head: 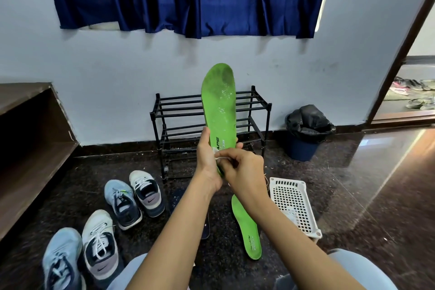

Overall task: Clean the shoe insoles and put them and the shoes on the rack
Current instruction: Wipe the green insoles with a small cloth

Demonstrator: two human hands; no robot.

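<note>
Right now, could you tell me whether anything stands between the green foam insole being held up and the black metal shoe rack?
Nothing visible does. The left hand holds the green foam insole upright directly before the black metal shoe rack; the sneakers lie off to the left and the white plastic basket to the right.

The raised green insole (220,101) reads "APE" (leading letters covered); a Nike swoosh marks the far white shoe (147,192) and the near white shoe (100,249).
</note>
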